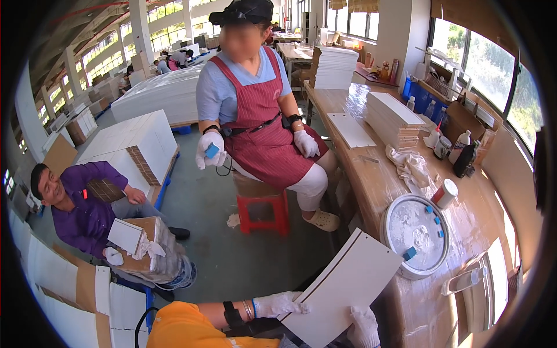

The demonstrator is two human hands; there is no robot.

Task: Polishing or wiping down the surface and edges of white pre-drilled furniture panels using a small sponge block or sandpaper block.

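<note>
A white rectangular panel (348, 278) with a dark line along one long side and small holes slants up across my lap. My left hand (281, 305), in a white glove, grips its left edge near the lower end, with fingers lying over the face. At its lower right, my right hand (364, 328), also gloved, holds the other edge; part of it is cut off by the picture's lower rim. The panel's far corner reaches close to a round metal lid or tray (387, 223) smeared with white paste, where several small blue blocks (409, 253) sit on the rim and surface.
A wrapped workbench (371, 180) on the right bears stacked white boards (394, 119), a crumpled cloth (409, 165), bottles (461, 145) and a white can (445, 194). One person (249, 98) sits on a red stool (264, 211) holding a blue block; another person (87, 197) sits at left.
</note>
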